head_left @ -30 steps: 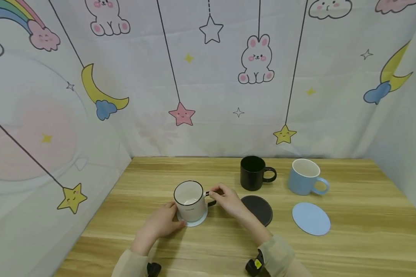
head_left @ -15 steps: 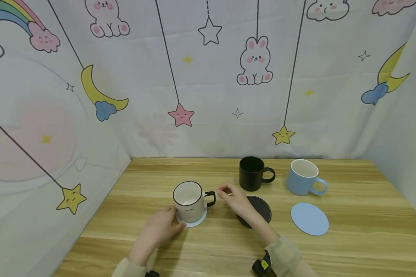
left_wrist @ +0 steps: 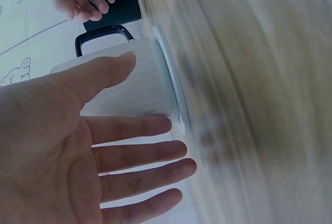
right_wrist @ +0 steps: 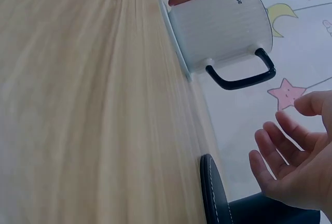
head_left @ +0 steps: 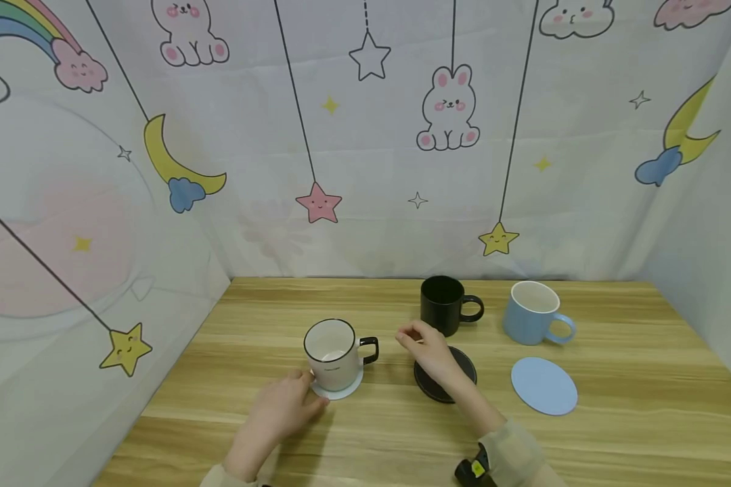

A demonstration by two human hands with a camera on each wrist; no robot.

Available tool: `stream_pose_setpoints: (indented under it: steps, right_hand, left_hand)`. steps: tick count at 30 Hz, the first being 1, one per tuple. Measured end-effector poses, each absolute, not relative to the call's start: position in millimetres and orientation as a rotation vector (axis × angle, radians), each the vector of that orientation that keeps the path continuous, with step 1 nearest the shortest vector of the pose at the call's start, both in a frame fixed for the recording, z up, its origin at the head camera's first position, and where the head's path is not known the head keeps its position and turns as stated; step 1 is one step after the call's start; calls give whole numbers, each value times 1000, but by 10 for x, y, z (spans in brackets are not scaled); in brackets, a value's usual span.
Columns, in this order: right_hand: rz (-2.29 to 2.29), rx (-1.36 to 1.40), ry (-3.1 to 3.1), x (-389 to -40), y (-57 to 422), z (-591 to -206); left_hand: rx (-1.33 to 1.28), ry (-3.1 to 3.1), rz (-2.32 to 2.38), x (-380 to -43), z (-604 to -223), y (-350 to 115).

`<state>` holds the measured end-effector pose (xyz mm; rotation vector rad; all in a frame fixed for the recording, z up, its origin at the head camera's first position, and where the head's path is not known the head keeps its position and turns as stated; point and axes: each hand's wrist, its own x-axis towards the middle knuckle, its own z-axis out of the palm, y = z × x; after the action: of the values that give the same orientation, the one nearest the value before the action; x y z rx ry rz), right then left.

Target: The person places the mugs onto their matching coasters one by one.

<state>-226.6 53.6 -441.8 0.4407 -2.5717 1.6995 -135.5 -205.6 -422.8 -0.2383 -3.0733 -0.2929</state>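
A white mug with a dark rim and black handle stands upright on a white round coaster, left of the table's middle. My left hand is beside its left side. In the left wrist view the fingers are straight and spread, close to the mug's wall. Off to the right, my right hand hovers over the black coaster, its fingers loosely bent and holding nothing. The right wrist view shows a gap between this hand and the mug's handle.
Behind the black coaster stands a black mug, handle to the right. A light blue mug is farther right, with a light blue coaster lying in front of it. A printed curtain hangs along the table's back edge.
My right hand has let go of the white mug's handle and moved right, over the black coaster. The left hand has eased slightly off the mug, which stays in place.
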Motion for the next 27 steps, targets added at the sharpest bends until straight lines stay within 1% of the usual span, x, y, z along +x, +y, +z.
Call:
stream_pose_setpoints:
  steps: [13, 27]
  right_hand:
    - [1756, 368, -2506, -2311, 812, -4374]
    - [1758, 237, -2464, -2343, 1024, -4314]
  left_hand:
    - [-267, -3084, -293, -1311, -4161, -1941]
    - [-452, -2985, -343, -1220, -4100, -1797]
